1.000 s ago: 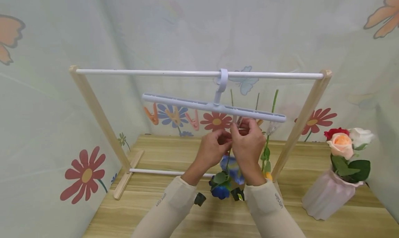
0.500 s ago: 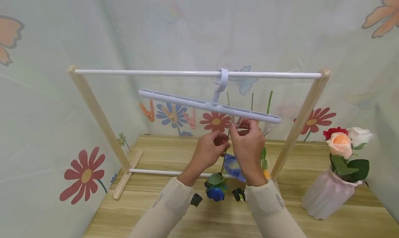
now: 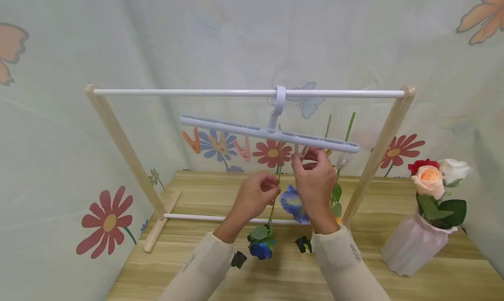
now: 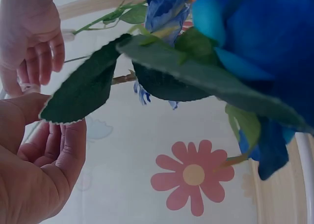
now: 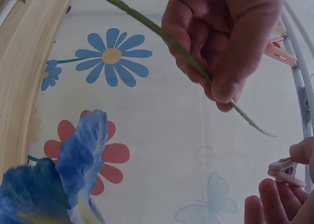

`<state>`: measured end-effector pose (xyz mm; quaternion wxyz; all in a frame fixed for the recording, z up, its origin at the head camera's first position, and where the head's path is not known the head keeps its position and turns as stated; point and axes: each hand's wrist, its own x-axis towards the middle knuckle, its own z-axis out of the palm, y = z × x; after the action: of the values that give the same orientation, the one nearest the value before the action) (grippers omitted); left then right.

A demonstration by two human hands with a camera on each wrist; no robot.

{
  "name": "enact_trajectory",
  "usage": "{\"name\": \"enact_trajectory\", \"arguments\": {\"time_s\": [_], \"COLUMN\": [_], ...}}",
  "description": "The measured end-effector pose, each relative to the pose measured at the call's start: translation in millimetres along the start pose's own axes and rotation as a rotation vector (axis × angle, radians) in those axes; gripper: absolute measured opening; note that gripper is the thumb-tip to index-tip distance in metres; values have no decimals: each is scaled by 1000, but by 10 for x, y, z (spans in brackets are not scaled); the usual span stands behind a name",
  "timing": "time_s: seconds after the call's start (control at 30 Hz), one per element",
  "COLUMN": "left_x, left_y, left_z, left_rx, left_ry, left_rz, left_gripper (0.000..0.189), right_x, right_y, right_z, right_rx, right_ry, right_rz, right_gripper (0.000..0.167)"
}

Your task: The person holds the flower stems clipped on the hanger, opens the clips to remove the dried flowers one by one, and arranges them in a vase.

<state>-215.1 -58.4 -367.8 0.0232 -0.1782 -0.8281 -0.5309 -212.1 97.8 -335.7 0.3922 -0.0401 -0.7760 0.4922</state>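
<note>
My left hand [image 3: 253, 196] pinches the green stem [image 5: 189, 59] of a blue rose [image 3: 261, 250] between thumb and fingers. The rose hangs head down, its petals and leaves filling much of the left wrist view. Under the right half of a pale blue hanger [image 3: 271, 134], my right hand [image 3: 315, 183] pinches a pale pink clothespin [image 5: 283, 170]. The stem's tip is apart from that clothespin, to its left in the head view. Just right of the right hand, other flowers hang upside down from the hanger, among them a blue-violet one [image 3: 293, 203] partly hidden by that hand.
The hanger hooks over the white bar [image 3: 177, 92] of a wooden rack [image 3: 122, 148]. Orange [image 3: 191, 140], yellow [image 3: 218, 143] and pink [image 3: 243, 149] clothespins hang at its left. A pinkish vase [image 3: 417, 244] with roses stands on the wooden table [image 3: 189, 266] at right.
My left hand has moved left and slightly down with the blue rose, drawing its stem away from the clothespin. My right hand has stayed at the clothespin while the hanger sways a little.
</note>
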Motion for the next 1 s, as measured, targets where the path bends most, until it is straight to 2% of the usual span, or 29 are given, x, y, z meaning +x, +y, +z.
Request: {"name": "enact_trajectory", "arguments": {"time_s": [0.17, 0.27, 0.57, 0.87, 1.0], "left_x": [-90, -146, -312, -394, -421], "left_y": [-40, -73, -55, -47, -3], "left_z": [-39, -68, -191, -253, -277], "left_rx": [34, 87, 303, 381, 444], "left_ry": [-27, -29, 15, 24, 48], "left_rz": [-17, -21, 39, 56, 101], "left_gripper": [13, 12, 8, 6, 7], "right_x": [3, 0, 11, 0, -12], "right_y": [13, 16, 27, 36, 68], "right_z": [-11, -18, -29, -67, -106], "right_rx": [1, 2, 14, 39, 45], "right_ry": [-3, -14, -11, -29, -32], "right_rz": [-10, -8, -15, 5, -4], "right_gripper": [31, 32, 29, 32, 35]}}
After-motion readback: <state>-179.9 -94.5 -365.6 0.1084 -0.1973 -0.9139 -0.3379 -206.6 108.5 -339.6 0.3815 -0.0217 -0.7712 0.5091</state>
